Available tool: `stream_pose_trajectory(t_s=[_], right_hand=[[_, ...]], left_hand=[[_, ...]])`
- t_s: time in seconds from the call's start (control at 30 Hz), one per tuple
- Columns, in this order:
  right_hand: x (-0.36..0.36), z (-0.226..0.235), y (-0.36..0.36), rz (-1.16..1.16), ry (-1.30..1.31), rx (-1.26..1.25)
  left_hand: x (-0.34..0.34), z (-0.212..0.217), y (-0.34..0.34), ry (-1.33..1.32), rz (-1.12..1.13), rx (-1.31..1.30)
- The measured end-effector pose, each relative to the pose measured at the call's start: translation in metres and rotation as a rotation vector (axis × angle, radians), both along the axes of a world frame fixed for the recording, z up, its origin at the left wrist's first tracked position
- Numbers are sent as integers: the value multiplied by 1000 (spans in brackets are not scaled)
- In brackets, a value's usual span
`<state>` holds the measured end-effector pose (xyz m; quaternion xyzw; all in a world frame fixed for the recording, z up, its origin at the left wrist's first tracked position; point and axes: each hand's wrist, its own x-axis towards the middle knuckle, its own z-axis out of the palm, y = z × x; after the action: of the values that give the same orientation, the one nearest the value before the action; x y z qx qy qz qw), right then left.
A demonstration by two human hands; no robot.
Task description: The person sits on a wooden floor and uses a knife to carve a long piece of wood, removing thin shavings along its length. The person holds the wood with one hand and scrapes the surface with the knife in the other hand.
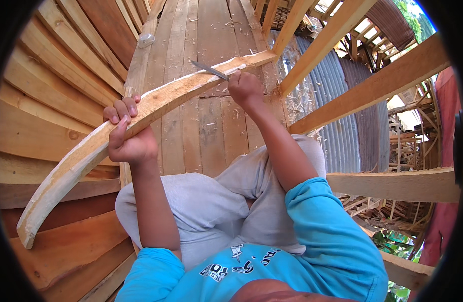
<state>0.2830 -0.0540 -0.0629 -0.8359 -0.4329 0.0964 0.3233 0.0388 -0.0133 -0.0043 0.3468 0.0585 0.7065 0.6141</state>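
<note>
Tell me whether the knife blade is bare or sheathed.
Bare: the grey knife blade juts uncovered from the right hand, over the pale timber.

A long wooden beam (166,98) slants across my view from near left to far right. It is pale yellow-brown and rough, with chalky white streaks along its far edge and more white around its blunt near left end. It looks bowed, though I cannot tell how much of that comes from my wide lens. Toward the beam's far right end I see a knife (211,70), its slim grey blade crossing the beam's far edge, tip pointing left just beyond it, handle hidden from me.
</note>
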Motion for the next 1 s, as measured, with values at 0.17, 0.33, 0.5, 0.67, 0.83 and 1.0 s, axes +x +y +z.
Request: stream_pose_trajectory(t_s=[0.17, 0.33, 0.5, 0.67, 0.83, 1.0], right_hand=[[-25, 1, 1, 38, 61, 25], [25, 0, 5, -104, 94, -61], [8, -11, 11, -67, 67, -99], [42, -18, 15, -106, 177, -60], [12, -20, 13, -118, 76, -39], [6, -21, 9, 4, 96, -23]], left_hand=[[-7, -3, 1, 7, 23, 18], [-1, 1, -1, 15, 8, -1], [-4, 2, -2, 22, 39, -37], [-3, 1, -1, 27, -5, -1], [-1, 0, -4, 33, -7, -11], [-5, 0, 0, 28, -9, -12]])
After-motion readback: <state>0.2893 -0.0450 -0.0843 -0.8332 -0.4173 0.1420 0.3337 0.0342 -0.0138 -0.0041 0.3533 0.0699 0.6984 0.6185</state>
